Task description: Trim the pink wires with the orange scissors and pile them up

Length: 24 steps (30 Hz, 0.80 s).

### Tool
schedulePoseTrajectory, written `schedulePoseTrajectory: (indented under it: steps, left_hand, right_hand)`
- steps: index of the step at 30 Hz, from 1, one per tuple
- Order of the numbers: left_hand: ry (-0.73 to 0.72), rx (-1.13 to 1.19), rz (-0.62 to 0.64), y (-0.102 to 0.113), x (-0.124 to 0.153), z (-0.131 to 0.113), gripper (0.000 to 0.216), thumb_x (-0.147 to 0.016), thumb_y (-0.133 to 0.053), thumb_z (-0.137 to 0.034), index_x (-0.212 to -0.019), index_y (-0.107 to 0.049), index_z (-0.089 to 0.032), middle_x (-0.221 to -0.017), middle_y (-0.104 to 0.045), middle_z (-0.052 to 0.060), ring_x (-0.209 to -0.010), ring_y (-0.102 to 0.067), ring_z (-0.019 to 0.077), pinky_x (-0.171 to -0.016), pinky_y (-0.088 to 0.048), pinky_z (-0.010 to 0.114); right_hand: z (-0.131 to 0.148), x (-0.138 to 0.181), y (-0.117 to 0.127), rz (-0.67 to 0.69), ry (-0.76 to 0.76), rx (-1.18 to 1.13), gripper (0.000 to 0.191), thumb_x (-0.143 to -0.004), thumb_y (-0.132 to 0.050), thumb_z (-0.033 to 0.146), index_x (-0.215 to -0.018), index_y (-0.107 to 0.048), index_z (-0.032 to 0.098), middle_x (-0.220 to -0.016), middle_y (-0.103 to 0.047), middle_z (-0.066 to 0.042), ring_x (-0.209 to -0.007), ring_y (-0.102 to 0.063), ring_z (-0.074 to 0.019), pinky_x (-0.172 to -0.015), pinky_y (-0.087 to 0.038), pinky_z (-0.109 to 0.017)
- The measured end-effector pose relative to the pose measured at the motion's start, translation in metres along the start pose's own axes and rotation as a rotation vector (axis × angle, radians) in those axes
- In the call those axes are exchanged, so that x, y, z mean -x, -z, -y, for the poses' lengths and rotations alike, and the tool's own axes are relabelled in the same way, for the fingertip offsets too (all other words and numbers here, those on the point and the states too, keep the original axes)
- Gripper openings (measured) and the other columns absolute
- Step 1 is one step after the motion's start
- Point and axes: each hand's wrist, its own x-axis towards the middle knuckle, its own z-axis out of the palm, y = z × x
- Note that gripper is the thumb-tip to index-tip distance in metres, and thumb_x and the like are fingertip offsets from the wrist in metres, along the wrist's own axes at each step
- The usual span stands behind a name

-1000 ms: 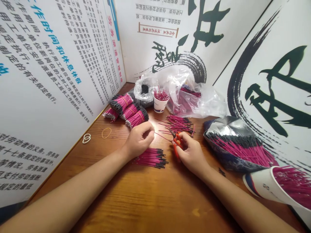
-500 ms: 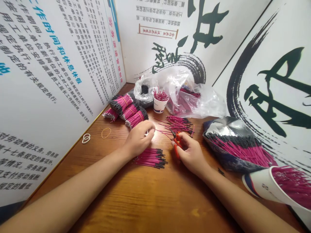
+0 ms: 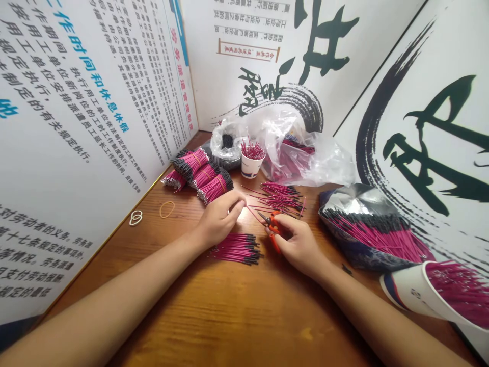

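My left hand (image 3: 222, 215) pinches the end of a thin pink wire (image 3: 253, 214) between thumb and fingertips. The wire slants down to the right, toward my right hand (image 3: 297, 238). That hand is closed around the orange handles of small pliers (image 3: 273, 222), whose dark pointed jaws face left, close to the wire; whether they touch it I cannot tell. Below my left hand lies a row of pink wires with black ends (image 3: 237, 250). Behind the pliers is a loose pile of similar wires (image 3: 281, 197).
Banded wire bundles (image 3: 206, 176) lie back left, beside a paper cup of wires (image 3: 252, 162) and clear plastic bags (image 3: 305, 158). At right are an open bag of wires (image 3: 367, 229) and a tilted cup (image 3: 412, 290). Rubber bands (image 3: 166, 209) lie left. Panels enclose the table.
The pliers have turned in my right hand, their jaws swinging from up-left to nearly level and moving left toward the wire. My left hand has barely moved.
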Motion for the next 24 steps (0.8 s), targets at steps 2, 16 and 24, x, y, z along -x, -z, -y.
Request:
schedulePoseTrajectory:
  steps: [2, 16, 24]
  left_hand:
    - [0.009, 0.024, 0.006, 0.001, 0.000, -0.001, 0.024, -0.097, -0.040, -0.028, -0.084, -0.056, -0.017, -0.081, -0.058, 0.001, -0.078, -0.054, 0.0143, -0.074, -0.042, 0.026]
    - [0.035, 0.155, 0.037, 0.002, 0.001, 0.001, 0.017, -0.091, -0.039, -0.019, -0.079, -0.052, -0.017, -0.077, -0.054, 0.000, -0.074, -0.050, 0.0142, -0.070, -0.040, 0.027]
    - [-0.163, -0.382, 0.165, 0.002, 0.001, -0.010, 0.020, -0.095, -0.044, -0.022, -0.083, -0.059, -0.016, -0.086, -0.062, 0.005, -0.082, -0.049, 0.0193, -0.075, -0.036, 0.033]
  right_hand:
    - [0.001, 0.000, 0.001, 0.006, 0.011, 0.003, 0.009, -0.081, -0.055, 0.020, -0.073, -0.058, 0.019, -0.069, -0.059, -0.001, -0.064, -0.050, -0.0154, -0.059, -0.040, -0.025]
    - [-0.008, 0.001, -0.006, -0.088, -0.153, -0.093, 0.017, -0.088, -0.055, 0.031, -0.076, -0.053, 0.019, -0.068, -0.053, 0.001, -0.060, -0.047, -0.0129, -0.055, -0.036, -0.023]
    - [-0.005, 0.001, -0.005, -0.103, -0.151, -0.068, 0.012, -0.084, -0.057, 0.027, -0.075, -0.053, 0.020, -0.067, -0.053, 0.002, -0.060, -0.049, -0.0129, -0.056, -0.037, -0.022]
